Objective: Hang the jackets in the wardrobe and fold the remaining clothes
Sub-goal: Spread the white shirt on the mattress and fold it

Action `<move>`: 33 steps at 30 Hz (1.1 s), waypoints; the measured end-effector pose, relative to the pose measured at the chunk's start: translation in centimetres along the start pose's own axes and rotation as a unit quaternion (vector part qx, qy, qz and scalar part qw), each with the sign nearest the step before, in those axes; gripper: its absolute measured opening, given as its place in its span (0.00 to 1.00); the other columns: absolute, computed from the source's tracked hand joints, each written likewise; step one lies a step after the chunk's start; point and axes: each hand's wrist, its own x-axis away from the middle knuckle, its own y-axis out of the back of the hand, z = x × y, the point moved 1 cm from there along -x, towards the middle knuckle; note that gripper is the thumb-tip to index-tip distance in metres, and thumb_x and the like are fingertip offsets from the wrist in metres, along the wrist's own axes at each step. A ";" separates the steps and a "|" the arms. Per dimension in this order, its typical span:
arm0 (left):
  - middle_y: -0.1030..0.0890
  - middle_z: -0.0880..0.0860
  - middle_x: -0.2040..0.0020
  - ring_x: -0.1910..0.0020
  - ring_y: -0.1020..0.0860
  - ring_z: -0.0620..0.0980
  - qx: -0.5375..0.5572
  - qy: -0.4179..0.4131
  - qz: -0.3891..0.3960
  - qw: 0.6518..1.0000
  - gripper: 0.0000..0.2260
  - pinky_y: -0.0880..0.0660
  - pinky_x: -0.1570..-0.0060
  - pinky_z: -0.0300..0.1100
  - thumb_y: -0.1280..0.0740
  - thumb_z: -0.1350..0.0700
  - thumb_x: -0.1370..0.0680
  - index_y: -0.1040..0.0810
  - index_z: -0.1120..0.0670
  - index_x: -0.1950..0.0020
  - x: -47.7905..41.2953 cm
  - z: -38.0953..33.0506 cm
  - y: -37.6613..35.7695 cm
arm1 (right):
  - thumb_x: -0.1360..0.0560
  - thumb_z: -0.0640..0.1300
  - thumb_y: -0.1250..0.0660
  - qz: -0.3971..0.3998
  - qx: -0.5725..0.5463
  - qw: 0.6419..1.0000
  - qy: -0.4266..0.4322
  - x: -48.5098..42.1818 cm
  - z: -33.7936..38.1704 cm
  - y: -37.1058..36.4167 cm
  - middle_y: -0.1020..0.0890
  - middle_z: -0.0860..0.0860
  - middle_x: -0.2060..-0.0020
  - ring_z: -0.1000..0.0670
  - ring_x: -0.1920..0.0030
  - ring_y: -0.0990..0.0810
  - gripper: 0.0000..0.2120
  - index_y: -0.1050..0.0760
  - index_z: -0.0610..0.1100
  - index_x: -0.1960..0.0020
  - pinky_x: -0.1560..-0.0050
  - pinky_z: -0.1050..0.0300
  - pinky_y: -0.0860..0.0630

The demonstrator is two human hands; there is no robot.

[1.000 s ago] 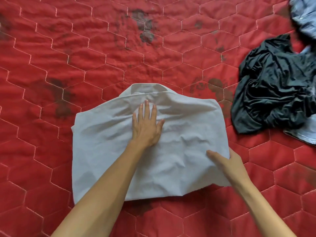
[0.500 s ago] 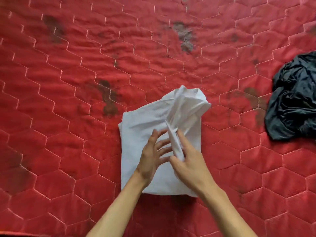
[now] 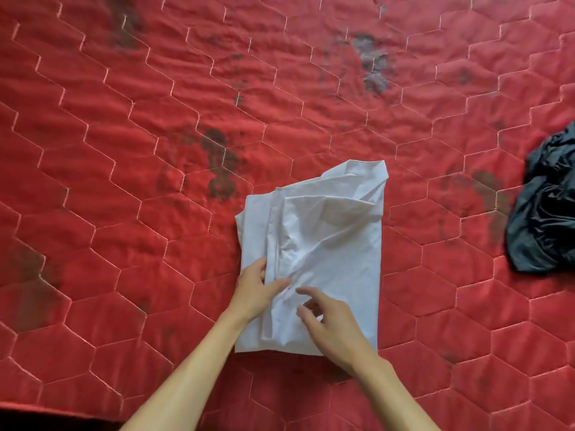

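A white shirt (image 3: 329, 244) lies folded into a narrow upright rectangle on the red quilted bed cover (image 3: 124, 150), collar end at the top. My left hand (image 3: 253, 290) sits at the shirt's lower left edge, thumb on top and fingers on the outer side of a raised fold, pinching it. My right hand (image 3: 333, 321) is over the shirt's lower middle, fingers loosely bent, index fingertip touching the cloth, holding nothing. A crumpled dark garment (image 3: 544, 213) lies at the right edge of the view, apart from the shirt.
The quilt has dark worn patches (image 3: 221, 169) left of the shirt and further up. The bed's near edge shows as a dark strip at the bottom left corner (image 3: 46, 421).
The shirt's right half was folded over onto the left. My right hand has let go of the flap, and my left hand moved to the left edge. The view shifted left.
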 end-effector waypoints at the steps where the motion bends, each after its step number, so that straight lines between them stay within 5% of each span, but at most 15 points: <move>1: 0.13 0.49 0.54 0.54 0.15 0.45 -0.008 -0.015 -0.010 1.000 0.12 0.20 0.54 0.41 0.24 0.60 0.27 0.20 0.51 0.47 0.1 0.1 -0.1 | 0.22 0.44 0.35 -0.046 0.001 0.999 0.005 -0.4 -0.6 0.8 0.17 0.57 0.56 0.57 0.54 0.19 0.16 0.23 0.52 0.35 0.48 0.55 0.23; 5: 0.13 0.52 0.52 0.53 0.14 0.48 0.045 -0.049 -0.038 0.997 0.11 0.19 0.55 0.39 0.24 0.62 0.26 0.19 0.56 0.45 1.9 -0.7 0.7 | 0.23 0.34 0.36 -0.229 0.025 0.972 0.054 -3.0 -1.4 6.1 0.21 0.53 0.47 0.56 0.53 0.21 0.19 0.24 0.47 0.35 0.50 0.50 0.21; 8: 0.13 0.54 0.53 0.53 0.14 0.51 0.055 -0.019 -0.049 0.997 0.11 0.17 0.53 0.47 0.24 0.62 0.26 0.20 0.57 0.45 3.7 0.1 2.0 | 0.24 0.32 0.37 -0.277 0.066 0.955 0.078 -5.5 -0.9 9.8 0.28 0.49 0.38 0.52 0.46 0.23 0.26 0.30 0.47 0.29 0.48 0.53 0.22; 11: 0.13 0.51 0.54 0.55 0.14 0.50 -0.009 0.038 -0.072 0.997 0.15 0.18 0.50 0.55 0.24 0.58 0.27 0.22 0.52 0.42 3.4 1.5 3.2 | 0.26 0.30 0.35 -0.263 0.158 0.945 0.110 -8.3 -0.7 11.3 0.33 0.43 0.28 0.42 0.34 0.28 0.31 0.34 0.44 0.25 0.38 0.47 0.25; 13: 0.16 0.47 0.53 0.54 0.16 0.47 -0.095 0.024 -0.128 0.987 0.22 0.19 0.48 0.53 0.24 0.54 0.27 0.27 0.49 0.36 2.2 1.4 3.3 | 0.27 0.30 0.31 -0.237 0.230 0.935 0.126 -10.2 -0.4 11.8 0.35 0.39 0.26 0.35 0.35 0.28 0.33 0.34 0.44 0.25 0.38 0.41 0.26; 15: 0.22 0.44 0.44 0.48 0.21 0.47 -0.170 -0.048 -0.197 0.964 0.30 0.23 0.44 0.48 0.26 0.53 0.26 0.34 0.48 0.27 0.6 0.0 2.7 | 0.29 0.31 0.27 -0.212 0.281 0.925 0.142 -11.9 0.1 12.0 0.35 0.37 0.26 0.33 0.34 0.29 0.35 0.33 0.44 0.25 0.38 0.38 0.27; 18: 0.31 0.54 0.29 0.33 0.30 0.53 -0.297 -0.203 -0.250 0.899 0.31 0.29 0.36 0.48 0.29 0.56 0.24 0.36 0.53 0.22 -2.9 -2.8 2.1 | 0.31 0.33 0.24 -0.171 0.316 0.917 0.171 -13.8 1.1 12.4 0.34 0.37 0.26 0.32 0.30 0.32 0.32 0.27 0.44 0.29 0.36 0.37 0.29; 21: 0.31 0.60 0.26 0.26 0.34 0.62 -0.417 -0.303 -0.192 0.835 0.26 0.33 0.30 0.59 0.28 0.53 0.23 0.28 0.54 0.27 -7.2 -4.7 1.7 | 0.30 0.40 0.23 -0.127 0.350 0.909 0.184 -15.3 2.0 12.9 0.36 0.38 0.24 0.35 0.25 0.38 0.21 0.21 0.46 0.39 0.32 0.40 0.34; 23: 0.27 0.63 0.30 0.28 0.32 0.64 -0.469 -0.300 -0.152 0.816 0.16 0.32 0.32 0.61 0.24 0.52 0.26 0.20 0.56 0.41 -9.2 -5.3 1.6 | 0.28 0.47 0.24 -0.115 0.371 0.901 0.196 -16.2 2.3 13.5 0.38 0.38 0.23 0.36 0.22 0.42 0.13 0.19 0.45 0.45 0.30 0.40 0.37; 27: 0.26 0.62 0.31 0.28 0.32 0.63 -0.461 -0.220 -0.133 0.849 0.10 0.35 0.30 0.57 0.24 0.53 0.27 0.21 0.57 0.58 -10.5 -5.1 3.4 | 0.23 0.54 0.31 -0.107 0.371 0.903 0.190 -17.7 2.2 14.5 0.35 0.36 0.25 0.35 0.22 0.42 0.16 0.18 0.41 0.50 0.30 0.38 0.38; 33: 0.31 0.57 0.27 0.28 0.33 0.57 -0.368 -0.208 -0.140 0.895 0.08 0.34 0.30 0.56 0.32 0.52 0.20 0.22 0.56 0.46 -9.6 -4.6 6.3 | 0.23 0.54 0.31 -0.141 0.320 0.921 0.170 -19.3 2.3 15.0 0.29 0.38 0.30 0.36 0.24 0.38 0.15 0.17 0.42 0.52 0.30 0.40 0.38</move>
